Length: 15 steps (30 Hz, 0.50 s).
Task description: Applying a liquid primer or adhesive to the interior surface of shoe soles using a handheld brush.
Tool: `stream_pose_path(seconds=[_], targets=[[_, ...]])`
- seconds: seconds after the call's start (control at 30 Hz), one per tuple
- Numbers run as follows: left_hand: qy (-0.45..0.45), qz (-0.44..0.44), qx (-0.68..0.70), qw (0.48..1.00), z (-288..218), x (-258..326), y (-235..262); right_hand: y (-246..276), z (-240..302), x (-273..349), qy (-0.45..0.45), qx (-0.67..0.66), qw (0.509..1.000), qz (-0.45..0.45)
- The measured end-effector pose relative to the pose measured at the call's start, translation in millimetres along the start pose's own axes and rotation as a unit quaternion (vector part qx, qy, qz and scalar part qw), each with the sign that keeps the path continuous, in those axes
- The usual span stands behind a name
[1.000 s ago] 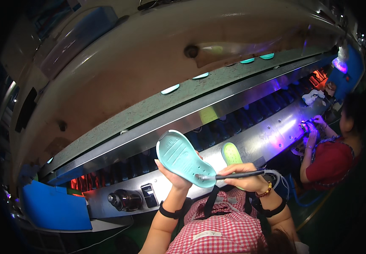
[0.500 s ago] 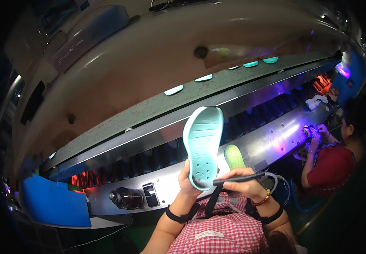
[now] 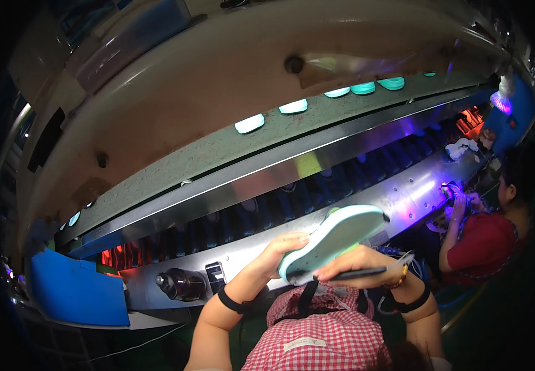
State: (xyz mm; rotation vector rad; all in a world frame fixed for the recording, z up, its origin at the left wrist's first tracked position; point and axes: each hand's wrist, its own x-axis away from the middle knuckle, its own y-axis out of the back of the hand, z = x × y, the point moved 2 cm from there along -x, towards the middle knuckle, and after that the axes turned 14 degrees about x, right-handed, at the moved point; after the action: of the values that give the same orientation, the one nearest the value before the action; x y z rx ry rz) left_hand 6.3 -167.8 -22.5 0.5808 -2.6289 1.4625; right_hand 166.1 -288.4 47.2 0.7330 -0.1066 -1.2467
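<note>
From here I see the left hand (image 3: 278, 250) gripping the green sole (image 3: 340, 234) by its left edge, probably to steady it above the silver bench (image 3: 392, 204). The right hand (image 3: 364, 260) pinches a black stick (image 3: 360, 272) by the sole's near end.

No lettering can be read. A small, pale, rectangular label (image 3: 305, 344) sits slightly aslant on the red-and-white checked apron (image 3: 335, 331); it bears a short line of dark print and a tiny mark, both too small to make out.
</note>
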Motion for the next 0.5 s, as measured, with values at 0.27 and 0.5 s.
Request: stream_pose_path(seconds=[0.27,0.5], targets=[[0.112,-0.004,-0.063,0.992,-6.0,12.1,-16.4,7.0,8.4,10.9,0.028,0.012,0.996,0.078],[0.146,-0.011,-0.012,0.989,-10.1,21.7,-4.4,3.4,0.2,29.3,-0.024,-0.014,1.000,0.001]])
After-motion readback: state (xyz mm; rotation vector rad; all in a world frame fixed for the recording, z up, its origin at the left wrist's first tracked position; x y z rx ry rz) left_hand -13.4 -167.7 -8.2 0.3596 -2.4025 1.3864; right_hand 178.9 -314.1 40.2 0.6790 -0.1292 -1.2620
